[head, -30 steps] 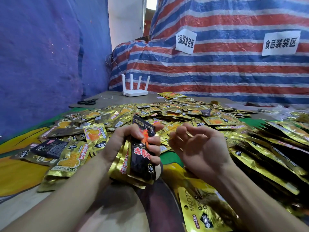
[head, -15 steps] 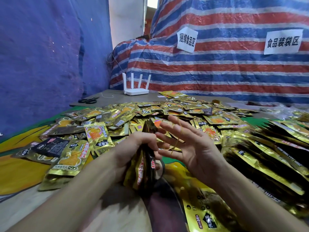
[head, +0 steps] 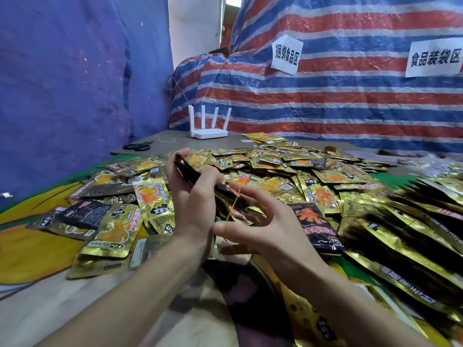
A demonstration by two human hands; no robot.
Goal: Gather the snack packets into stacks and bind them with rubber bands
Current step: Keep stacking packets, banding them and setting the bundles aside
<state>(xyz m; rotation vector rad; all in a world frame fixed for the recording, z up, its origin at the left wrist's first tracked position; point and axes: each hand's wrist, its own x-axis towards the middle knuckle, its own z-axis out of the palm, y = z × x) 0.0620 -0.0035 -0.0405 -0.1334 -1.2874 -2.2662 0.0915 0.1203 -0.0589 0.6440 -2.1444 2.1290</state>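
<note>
My left hand (head: 194, 201) grips a stack of gold and black snack packets (head: 186, 170), held edge-on and tilted away from me. My right hand (head: 265, 225) is just right of the stack with fingers spread, and a thin yellow rubber band (head: 233, 205) is stretched between its thumb and fingers over the stack's near end. Much of the stack is hidden behind my left hand. Several loose gold packets (head: 275, 171) cover the table ahead, and a black packet (head: 314, 226) lies right of my right hand.
A row of overlapped packets (head: 400, 234) fills the right side. Black scissors (head: 137, 146) and a white router (head: 209, 127) sit at the far left of the table. A blue wall stands left, a striped tarp behind.
My left hand has raised the stack and tipped it further away. My right hand opened, dropped lower and now stretches the rubber band at the stack's near end.
</note>
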